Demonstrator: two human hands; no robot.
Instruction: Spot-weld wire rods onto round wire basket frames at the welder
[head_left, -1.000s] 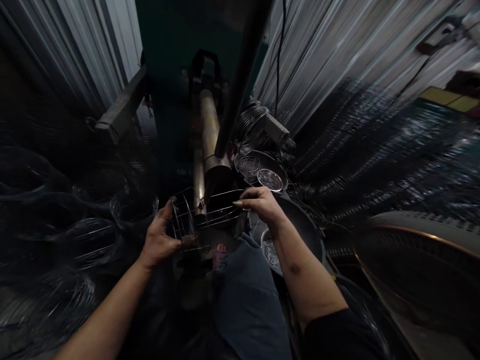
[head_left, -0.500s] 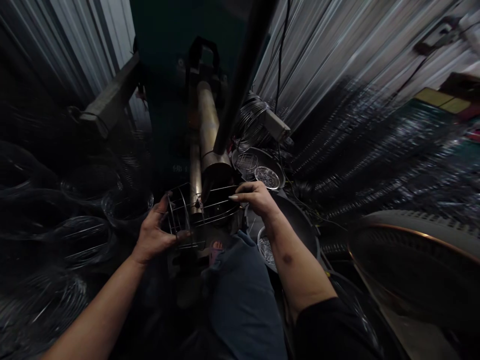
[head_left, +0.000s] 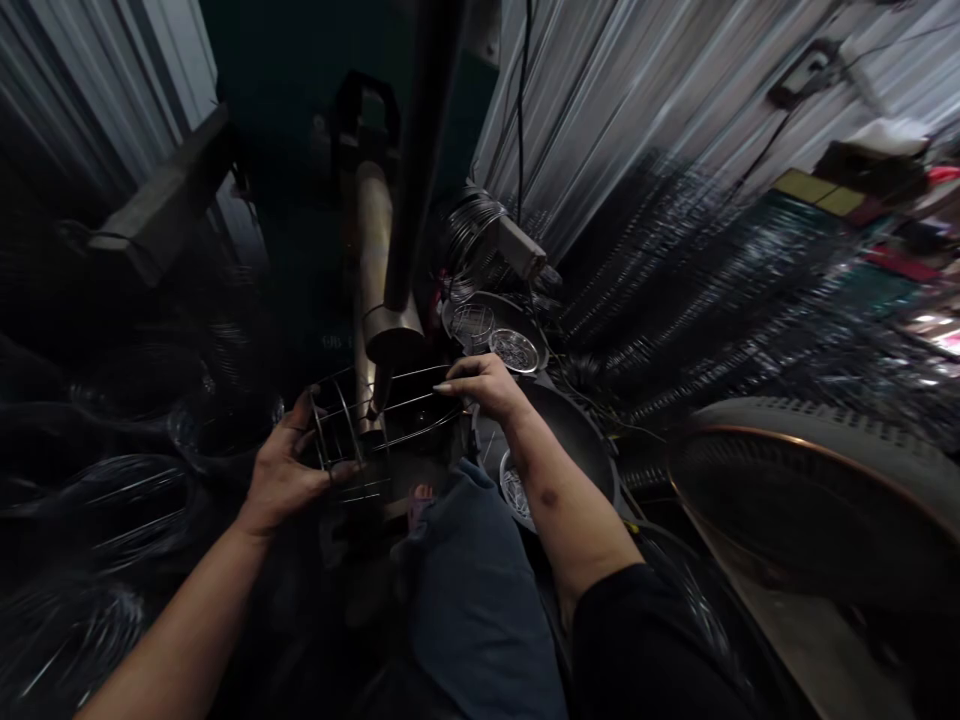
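A wire frame of thin metal rods with rounded rings [head_left: 347, 425] spans the space between my hands, in front of a machine with thick metal cylinders. My left hand [head_left: 281, 472] grips its left end, thumb below and fingers above. My right hand [head_left: 484, 384] pinches the wires at the right end between thumb and fingers. The upper metal cylinder [head_left: 393, 335] ends just above the frame, and a short dark rod slants down from it to the wires. Behind them is a lower brass-coloured cylinder [head_left: 364, 375]. Dim light hides whether the rod touches the wire.
Right of the machine stand a dark basin [head_left: 577, 440] and a smaller pan [head_left: 491, 308], both holding small wire pieces. A wire coil [head_left: 472, 225] hangs behind. A round fan-like guard [head_left: 810, 490] is at right. Stacked wire goods [head_left: 142, 500] fill the left.
My view has turned a little to the right, so everything appears further left. Both hands keep their hold on the wire frame, which stays at about the same place by the machine.
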